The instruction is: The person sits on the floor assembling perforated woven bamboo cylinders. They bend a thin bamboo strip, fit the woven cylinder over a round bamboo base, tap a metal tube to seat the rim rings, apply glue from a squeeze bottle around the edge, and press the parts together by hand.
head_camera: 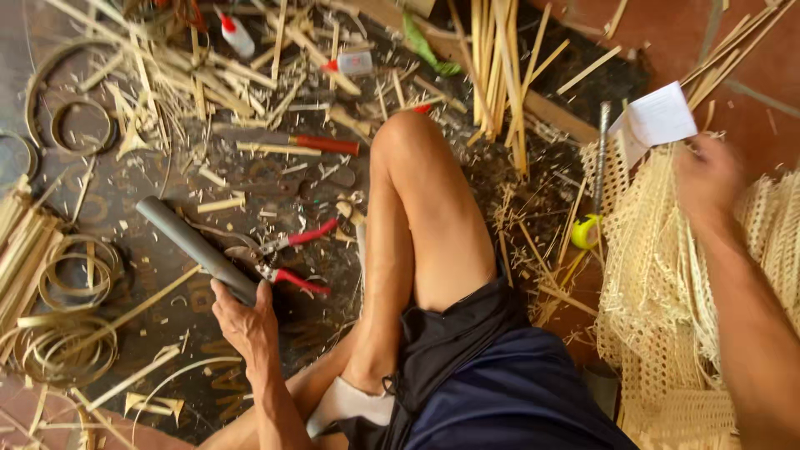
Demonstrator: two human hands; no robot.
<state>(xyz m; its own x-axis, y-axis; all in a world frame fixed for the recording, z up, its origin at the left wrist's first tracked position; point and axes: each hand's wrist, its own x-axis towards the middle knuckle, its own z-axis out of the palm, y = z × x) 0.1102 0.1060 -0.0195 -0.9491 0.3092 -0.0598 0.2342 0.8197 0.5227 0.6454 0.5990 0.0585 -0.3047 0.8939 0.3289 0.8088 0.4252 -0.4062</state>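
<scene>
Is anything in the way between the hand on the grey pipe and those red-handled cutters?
Nothing visible. The left hand holds the grey pipe, and the red-handled cutters lie right beside it on the floor, with only small bamboo scraps around.

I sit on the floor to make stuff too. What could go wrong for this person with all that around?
The red-handled cutters lie right beside the left hand gripping the grey pipe, so a finger could perhaps get nicked. Sharp bamboo strips and splinters lie around the bare knee and might prick skin. The right hand holds white paper over the woven mat, which might snag.
</scene>
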